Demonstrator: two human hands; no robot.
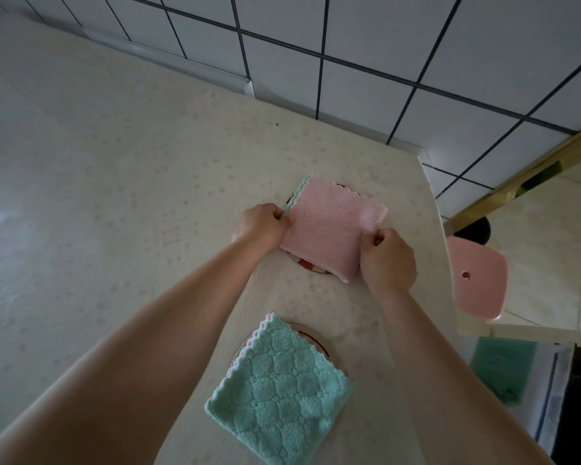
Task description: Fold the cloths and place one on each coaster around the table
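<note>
A folded pink cloth [329, 226] with a green scalloped edge lies over a round red-and-white coaster [311, 266], which shows only at its near rim. My left hand [260, 226] pinches the cloth's left edge. My right hand [388, 258] pinches its right near edge. Nearer to me, a folded green cloth [279, 391] with a pink edge lies on a second coaster [316, 340], whose rim peeks out at the far right.
The table [114, 196] has a pale cloth with faint pink flowers; its right edge runs close to both coasters. A pink stool seat [477, 280] stands right of the table. White tiled wall [383, 45] lies beyond the far edge.
</note>
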